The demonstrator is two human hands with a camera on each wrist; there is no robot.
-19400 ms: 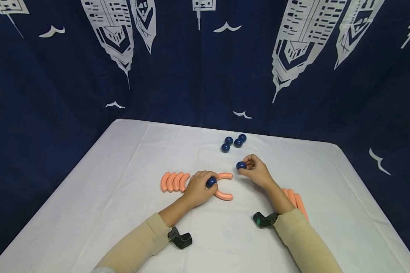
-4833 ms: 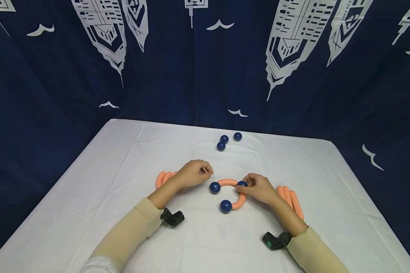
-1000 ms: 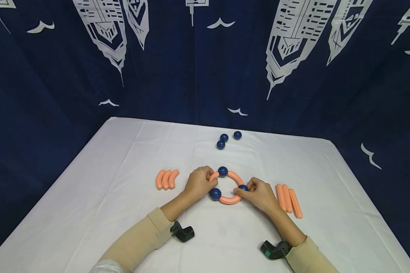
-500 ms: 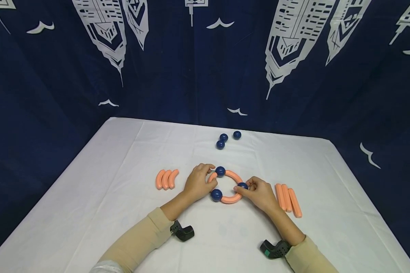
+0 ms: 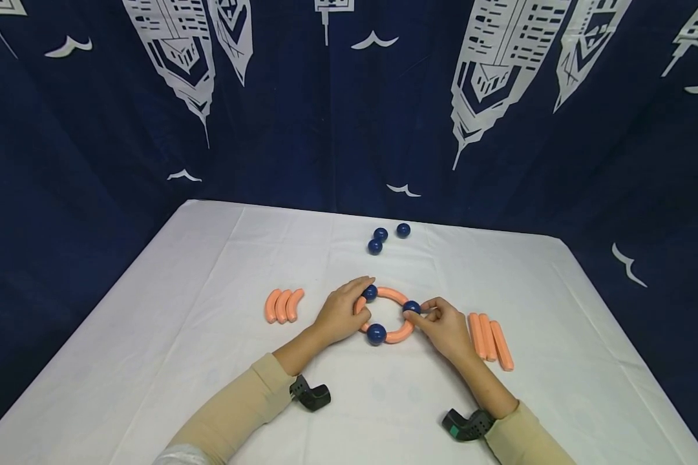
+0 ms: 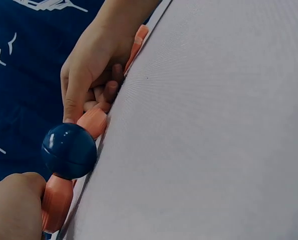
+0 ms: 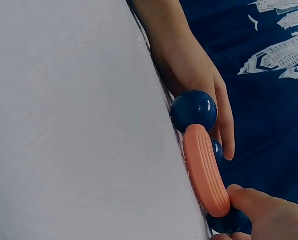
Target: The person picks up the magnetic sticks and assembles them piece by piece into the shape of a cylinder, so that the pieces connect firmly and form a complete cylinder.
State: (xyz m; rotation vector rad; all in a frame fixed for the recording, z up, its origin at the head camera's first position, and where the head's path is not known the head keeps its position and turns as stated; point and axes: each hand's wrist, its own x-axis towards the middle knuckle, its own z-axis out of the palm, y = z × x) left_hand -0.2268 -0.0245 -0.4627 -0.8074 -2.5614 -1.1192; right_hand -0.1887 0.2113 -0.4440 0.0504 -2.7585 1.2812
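Note:
On the table, three curved orange rods and three blue balls form a closed ring. My left hand (image 5: 340,312) grips its left rod (image 5: 359,305), thumb on the inner side, fingers reaching along the outside to the far-left ball (image 5: 370,292). The right ball (image 5: 411,307) is pinched between thumb and fingers of my right hand (image 5: 446,328). The near ball (image 5: 376,334) joins the left rod and the near-right rod (image 7: 206,170); the far rod (image 5: 392,294) spans the back. In the left wrist view, that near ball (image 6: 68,151) hides part of the ring.
Three loose blue balls (image 5: 375,247) lie toward the back of the white-covered table (image 5: 238,400). Three curved orange rods (image 5: 282,306) lie side by side at left, and three straight orange rods (image 5: 490,339) at right. A dark blue patterned curtain (image 5: 337,129) hangs behind.
Earlier the rods and balls formed an open arc; the left hand has since brought another curved rod from the left group. Over the last second the ring has turned counterclockwise between both hands.

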